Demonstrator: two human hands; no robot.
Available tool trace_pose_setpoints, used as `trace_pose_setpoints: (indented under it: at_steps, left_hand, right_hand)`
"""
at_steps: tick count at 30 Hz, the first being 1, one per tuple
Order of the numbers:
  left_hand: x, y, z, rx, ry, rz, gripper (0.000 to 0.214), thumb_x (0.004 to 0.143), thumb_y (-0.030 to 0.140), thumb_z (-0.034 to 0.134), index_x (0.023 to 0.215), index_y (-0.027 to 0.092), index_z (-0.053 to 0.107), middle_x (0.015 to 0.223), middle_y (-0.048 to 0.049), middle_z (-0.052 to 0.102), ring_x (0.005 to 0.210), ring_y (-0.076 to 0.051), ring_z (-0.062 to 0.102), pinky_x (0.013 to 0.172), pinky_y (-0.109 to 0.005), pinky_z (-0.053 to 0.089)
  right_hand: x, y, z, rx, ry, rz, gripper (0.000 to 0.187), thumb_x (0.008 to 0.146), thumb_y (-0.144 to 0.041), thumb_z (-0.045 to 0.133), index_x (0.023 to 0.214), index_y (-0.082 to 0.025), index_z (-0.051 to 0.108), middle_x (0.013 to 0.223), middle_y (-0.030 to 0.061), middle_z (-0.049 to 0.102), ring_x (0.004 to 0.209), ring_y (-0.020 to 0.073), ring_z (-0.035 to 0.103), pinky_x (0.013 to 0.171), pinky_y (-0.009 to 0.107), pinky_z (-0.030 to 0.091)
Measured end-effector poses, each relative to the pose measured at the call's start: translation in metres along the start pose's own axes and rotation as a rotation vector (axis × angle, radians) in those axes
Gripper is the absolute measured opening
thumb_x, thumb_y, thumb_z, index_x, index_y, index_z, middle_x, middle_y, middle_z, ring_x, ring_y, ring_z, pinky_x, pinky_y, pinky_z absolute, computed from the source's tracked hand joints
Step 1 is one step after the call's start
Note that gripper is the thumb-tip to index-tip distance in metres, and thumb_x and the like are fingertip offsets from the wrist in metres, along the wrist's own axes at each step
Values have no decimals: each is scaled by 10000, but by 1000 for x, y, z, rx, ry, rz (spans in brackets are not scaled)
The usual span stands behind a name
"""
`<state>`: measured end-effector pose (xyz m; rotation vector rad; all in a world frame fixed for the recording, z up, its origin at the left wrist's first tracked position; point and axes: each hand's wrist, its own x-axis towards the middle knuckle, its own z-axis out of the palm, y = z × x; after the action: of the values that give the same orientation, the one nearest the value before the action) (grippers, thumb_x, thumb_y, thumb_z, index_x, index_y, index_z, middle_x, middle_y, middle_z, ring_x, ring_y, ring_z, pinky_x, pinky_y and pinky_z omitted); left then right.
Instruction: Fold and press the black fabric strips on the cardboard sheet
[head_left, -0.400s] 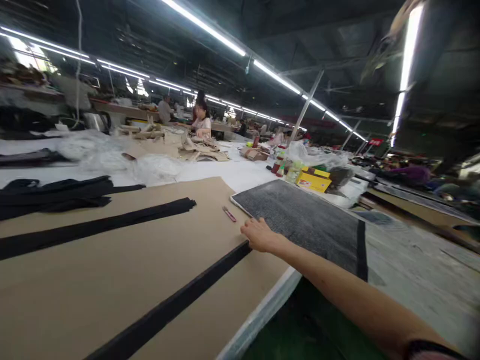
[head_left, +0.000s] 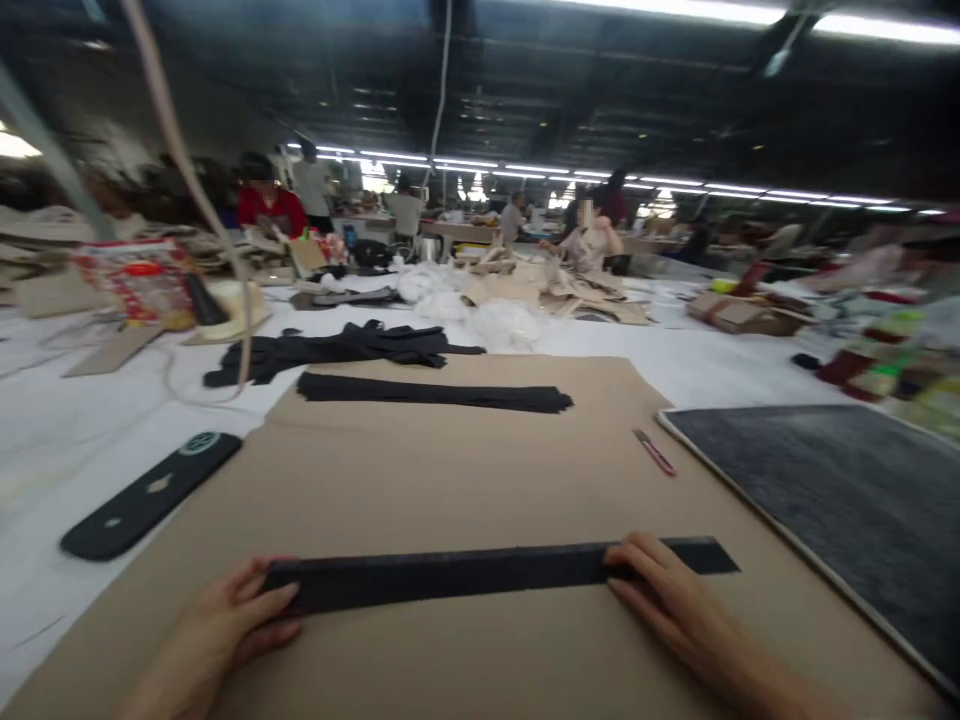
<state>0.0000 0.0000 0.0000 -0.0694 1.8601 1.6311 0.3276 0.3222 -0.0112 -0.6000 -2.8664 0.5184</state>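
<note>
A long black fabric strip (head_left: 450, 575) lies flat across the brown board (head_left: 450, 480) in front of me. My left hand (head_left: 240, 620) grips its left end, thumb on top and fingers at the edge. Toward the strip's right end, my right hand (head_left: 660, 590) pinches it between thumb and fingers, with a short length reaching past the hand. Farther back on the board rests a stack of black strips (head_left: 435, 393). A pink craft knife (head_left: 655, 453) lies to the right, apart from both hands.
A dark grey panel (head_left: 832, 490) with a pale edge lies at the right. Loose black fabric (head_left: 345, 350) is heaped behind the stack. At the left are a black elongated pad (head_left: 150, 495) and a hanging cable (head_left: 202, 190). Co-workers are farther back.
The view has swung left and down. My left hand has come into view on the strip's left end. My right hand now pinches the strip farther in from its right end.
</note>
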Motion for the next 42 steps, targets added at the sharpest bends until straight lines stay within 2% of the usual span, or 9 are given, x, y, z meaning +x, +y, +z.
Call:
trace_pose_setpoints:
  at_steps: [3,6,12,16,18,22,26,28,42]
  left_hand:
    - [3,-1,-10,6,-13,45,467,546,264,822,929,171,571,865,-11,664,744,-158,640,586,-247,562]
    - [2,-1,-9,-11,-40,59,465,552,326,811,914,169,566,844,-22,668,746,-168,644,593,-257,563]
    - [7,-11,-15,32,-44,147,419,610,370,736,920,167,541,887,-50,674,805,-208,659,614,-292,564]
    - [20,-24,-25,158,11,256,409,631,383,674,952,168,539,859,-69,683,778,-243,659,534,-314,543]
    - [22,-29,-31,251,85,346,406,652,375,661,989,173,561,869,-72,681,780,-250,649,593,-364,553]
    - [18,-41,-42,421,273,606,369,721,352,638,1066,223,613,1094,-74,635,1029,-271,586,939,-473,478]
    - [12,-55,-51,966,214,1225,321,866,186,480,1153,244,612,1099,-47,664,1043,-184,607,933,-307,504]
    - [12,-60,-54,1192,183,1406,372,871,130,433,1200,218,584,1125,-51,667,1038,-161,620,918,-248,509]
    - [13,-59,-60,1409,284,1446,366,906,317,483,1220,144,559,1219,-87,635,1126,-195,596,982,-269,471]
  right_hand:
    - [16,0,10,-48,149,-103,158,928,-334,481,964,-237,601,944,56,579,870,189,570,781,314,470]
    - [49,-51,11,12,236,-167,171,928,-320,473,986,-237,610,991,75,583,913,205,565,794,328,469]
    - [139,-209,46,285,-150,-299,311,944,-252,444,1242,-224,529,1216,78,562,1142,211,494,1010,395,359]
    - [170,-258,86,272,-271,-332,256,905,-292,525,1142,-223,593,1121,66,627,1081,236,524,962,441,334]
    - [175,-264,102,278,-283,-298,181,862,-248,568,1035,-223,618,1049,44,650,1034,225,535,930,427,325]
    - [179,-265,115,273,-279,-283,121,810,-183,596,923,-220,618,986,22,649,990,203,522,888,380,308]
    - [183,-265,116,280,-287,-310,116,805,-166,592,906,-217,616,985,18,634,981,189,508,886,354,308]
    - [185,-265,116,291,-302,-330,133,800,-156,592,917,-214,617,988,19,626,984,184,502,891,336,321]
    - [190,-262,126,345,-281,-466,191,809,-106,540,961,-190,618,968,27,599,935,155,523,874,266,406]
